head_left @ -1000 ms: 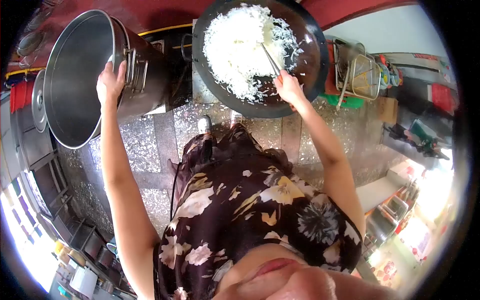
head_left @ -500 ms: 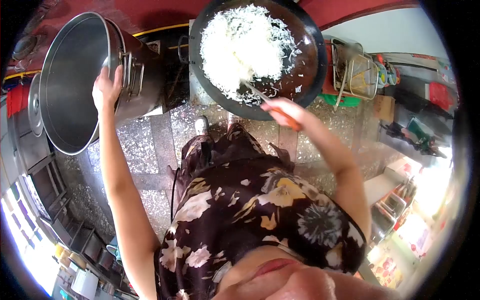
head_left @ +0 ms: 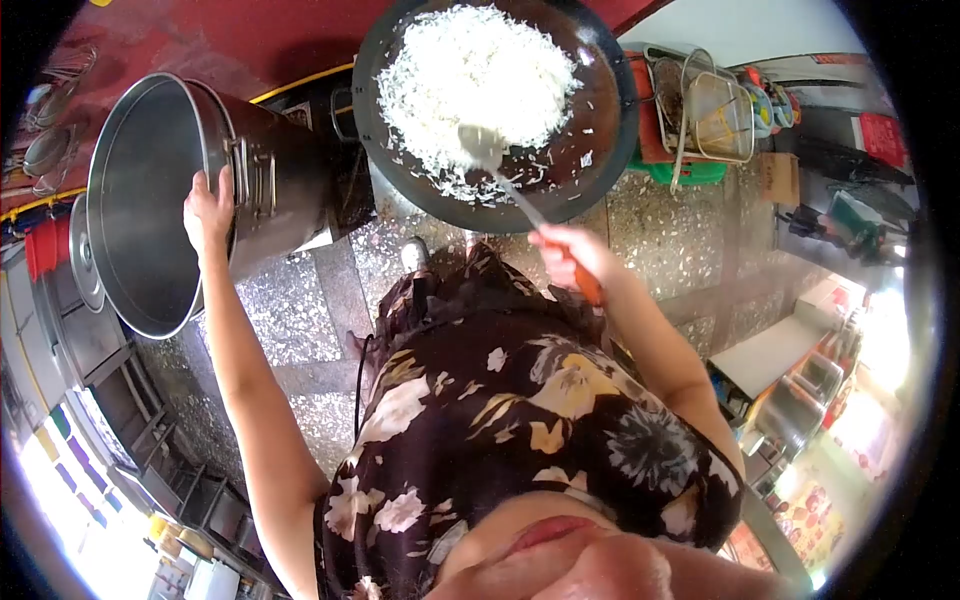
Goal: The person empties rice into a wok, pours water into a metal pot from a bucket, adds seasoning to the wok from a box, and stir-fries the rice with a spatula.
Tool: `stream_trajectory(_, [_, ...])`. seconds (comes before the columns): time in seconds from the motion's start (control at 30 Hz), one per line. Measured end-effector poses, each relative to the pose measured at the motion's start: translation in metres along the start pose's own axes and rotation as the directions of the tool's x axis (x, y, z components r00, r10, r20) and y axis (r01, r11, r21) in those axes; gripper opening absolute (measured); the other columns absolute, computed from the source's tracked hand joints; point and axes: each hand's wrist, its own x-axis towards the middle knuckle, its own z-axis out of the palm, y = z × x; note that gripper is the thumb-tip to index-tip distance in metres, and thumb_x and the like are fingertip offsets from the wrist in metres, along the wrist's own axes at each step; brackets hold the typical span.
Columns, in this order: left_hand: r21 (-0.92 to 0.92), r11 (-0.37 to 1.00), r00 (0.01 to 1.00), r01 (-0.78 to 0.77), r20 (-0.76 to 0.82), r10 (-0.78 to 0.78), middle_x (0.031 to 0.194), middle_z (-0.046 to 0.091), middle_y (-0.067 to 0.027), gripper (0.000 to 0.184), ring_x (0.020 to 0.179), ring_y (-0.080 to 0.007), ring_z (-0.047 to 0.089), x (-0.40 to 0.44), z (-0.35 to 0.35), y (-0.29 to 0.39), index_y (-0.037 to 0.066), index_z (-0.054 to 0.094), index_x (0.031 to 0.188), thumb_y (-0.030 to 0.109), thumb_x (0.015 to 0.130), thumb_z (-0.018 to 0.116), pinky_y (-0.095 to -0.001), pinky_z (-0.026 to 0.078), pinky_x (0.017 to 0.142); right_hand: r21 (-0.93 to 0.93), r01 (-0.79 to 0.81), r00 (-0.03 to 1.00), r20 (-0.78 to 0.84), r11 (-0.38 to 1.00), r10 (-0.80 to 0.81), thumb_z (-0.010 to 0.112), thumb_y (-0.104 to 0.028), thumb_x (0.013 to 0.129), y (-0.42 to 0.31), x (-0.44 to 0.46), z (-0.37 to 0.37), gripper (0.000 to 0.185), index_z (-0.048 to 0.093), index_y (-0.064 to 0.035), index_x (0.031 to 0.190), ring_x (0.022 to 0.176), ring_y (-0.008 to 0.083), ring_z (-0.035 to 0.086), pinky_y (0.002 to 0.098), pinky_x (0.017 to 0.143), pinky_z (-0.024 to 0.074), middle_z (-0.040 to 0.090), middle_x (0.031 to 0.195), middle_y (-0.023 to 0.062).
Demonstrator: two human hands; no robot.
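Note:
In the head view, my right hand (head_left: 578, 258) is wrapped round the orange handle of a metal spatula (head_left: 520, 203). Its blade lies at the near edge of a heap of white shreds (head_left: 475, 75) in a big dark wok (head_left: 612, 150). Whether the shreds are a cut vegetable or noodles, I cannot tell. My left hand (head_left: 208, 212) grips the rim of a tall metal stockpot (head_left: 150, 200), which leans with its mouth towards me. The visible inside of the pot is bare grey metal.
Right of the wok stand wire baskets (head_left: 722, 118) and a green basin (head_left: 690, 172). A round lid (head_left: 86, 255) is left of the stockpot, and ladles (head_left: 48, 150) hang on the red wall (head_left: 240, 40). Speckled floor tiles (head_left: 300, 290) lie below.
My right hand has drawn back slightly towards me, and the spatula blade now shows against the shreds. My left hand stays on the stockpot's rim. The whole view has shifted a little.

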Motion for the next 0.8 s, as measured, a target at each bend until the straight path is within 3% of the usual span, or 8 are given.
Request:
stream_trajectory(0.1, [0.028,0.999,1.000,0.028,0.010,-0.028,0.081,0.061,-0.0271,0.047,0.080,-0.0436,0.059,0.000,-0.001,0.004,0.001,0.055,0.090,0.048,0.087,0.049,-0.0486,0.047,0.069,-0.118,-0.078,0.978,-0.200,0.990,0.053,0.047,-0.027,0.094,0.005,0.016,-0.008,0.021,0.052,-0.0064,0.092,0.037,0.0086,0.037,0.0266,0.032,0.0299,0.040,0.055,-0.0044])
stream_trajectory(0.17, [0.025,0.999,1.000,0.021,-0.018,-0.021,0.081,0.061,-0.0267,0.047,0.080,-0.0433,0.060,-0.001,-0.001,0.005,0.001,0.055,0.090,0.047,0.087,0.049,-0.0488,0.047,0.070,-0.464,0.019,0.846,-0.465,0.886,-0.262,0.047,-0.026,0.094,-0.011,0.069,-0.044,0.018,0.051,-0.0078,0.091,0.037,0.0111,0.038,0.0288,0.033,0.0332,0.042,0.055,-0.0019])
stream_trajectory(0.3, [0.019,1.000,1.000,0.013,-0.023,-0.012,0.077,0.061,-0.0265,0.046,0.075,-0.0441,0.059,-0.002,-0.004,0.007,0.001,0.053,0.083,0.047,0.086,0.051,-0.0492,0.047,0.066,-0.918,-0.038,0.698,-0.307,0.395,-0.646,0.051,-0.026,0.090,-0.088,0.140,-0.063,0.023,0.050,-0.0027,0.091,0.049,0.0236,0.057,0.0384,0.045,0.0476,0.058,0.063,0.0123])
stream_trajectory(0.37, [0.032,0.999,0.999,0.018,-0.030,-0.017,0.076,0.061,-0.0255,0.046,0.074,-0.0437,0.059,-0.001,-0.004,0.007,0.001,0.053,0.082,0.047,0.087,0.050,-0.0487,0.048,0.065,-0.988,-0.145,0.521,-0.038,-0.045,-0.853,0.050,-0.024,0.089,-0.090,0.152,-0.070,0.025,0.050,0.0007,0.092,0.072,0.0373,0.063,0.0487,0.063,0.0501,0.063,0.077,0.0226])
stream_trajectory(0.57, [0.024,0.998,0.994,-0.050,-0.095,0.052,0.078,0.062,-0.0243,0.045,0.075,-0.0415,0.060,-0.003,0.002,-0.001,0.002,0.055,0.084,0.046,0.087,0.050,-0.0478,0.048,0.066,-0.932,-0.253,0.697,0.011,-0.260,-0.717,0.051,-0.024,0.089,-0.072,0.028,-0.051,0.026,0.047,-0.0013,0.101,0.074,0.0394,0.061,0.0475,0.068,0.0493,0.061,0.077,0.0212])
stream_trajectory(0.67, [0.036,0.999,0.994,-0.034,-0.106,0.038,0.079,0.063,-0.0237,0.045,0.076,-0.0406,0.061,-0.001,0.002,-0.003,0.002,0.057,0.087,0.047,0.087,0.050,-0.0472,0.049,0.067,-0.986,-0.160,0.814,-0.101,-0.055,-0.571,0.054,-0.027,0.088,-0.073,-0.019,-0.057,0.026,0.052,-0.0011,0.092,0.057,0.0277,0.059,0.0390,0.054,0.0496,0.059,0.067,0.0127])
stream_trajectory(0.73, [0.064,0.998,0.997,-0.019,-0.080,0.024,0.079,0.063,-0.0235,0.046,0.077,-0.0403,0.061,0.000,0.002,-0.002,0.003,0.058,0.090,0.048,0.086,0.050,-0.0468,0.049,0.068,-0.897,-0.355,0.904,-0.401,0.264,-0.148,0.055,-0.027,0.088,-0.073,-0.029,-0.063,0.027,0.055,-0.0007,0.085,0.043,0.0153,0.049,0.0285,0.042,0.0435,0.056,0.061,0.0048])
stream_trajectory(0.8, [0.059,0.998,0.996,-0.009,-0.089,0.014,0.080,0.063,-0.0236,0.047,0.078,-0.0403,0.061,-0.001,0.001,0.001,0.003,0.058,0.091,0.048,0.086,0.050,-0.0468,0.049,0.069,-0.836,-0.179,0.959,-0.266,0.519,-0.097,0.057,-0.028,0.088,-0.055,0.005,-0.059,0.023,0.056,-0.0052,0.087,0.038,0.0067,0.039,0.0223,0.033,0.0303,0.047,0.053,-0.0021])
